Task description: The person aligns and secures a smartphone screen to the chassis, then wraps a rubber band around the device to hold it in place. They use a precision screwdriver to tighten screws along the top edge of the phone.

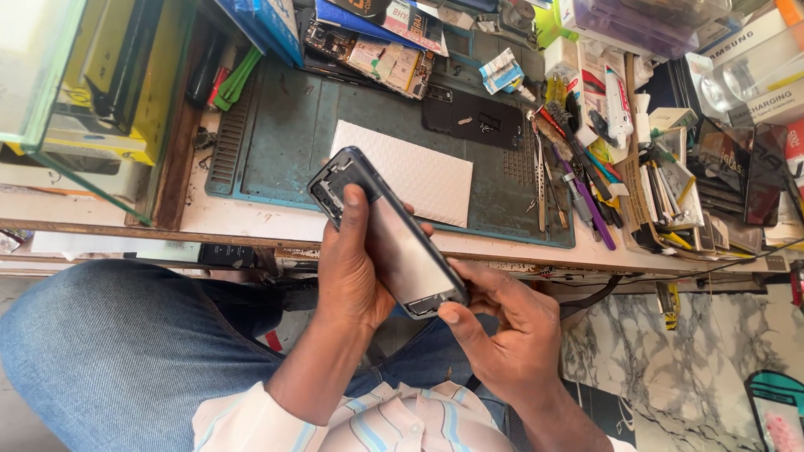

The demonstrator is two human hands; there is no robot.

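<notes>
The left hand (352, 268) was clamped around a phone (387, 230), thumb lying up its back edge and fingers wrapped behind, so the opened body sat tilted with its top end toward 11 o'clock and its bottom end toward 5 o'clock. The right hand (498, 322) pinched the bottom end, thumb pressed on the lower corner and fingers curled under it. The phone hung over the person's lap, just in front of the bench edge, above a blue-jeaned knee (126, 351). At 12 o'clock from the phone, on a teal mat (285, 134), lay a white sheet (419, 172), partly hidden by the phone's top. A black panel (473, 117) rested on the mat at 1 o'clock. Tweezers (540, 180) and brushes (578, 159) lay at 2 o'clock, beside cluttered boxes.
</notes>
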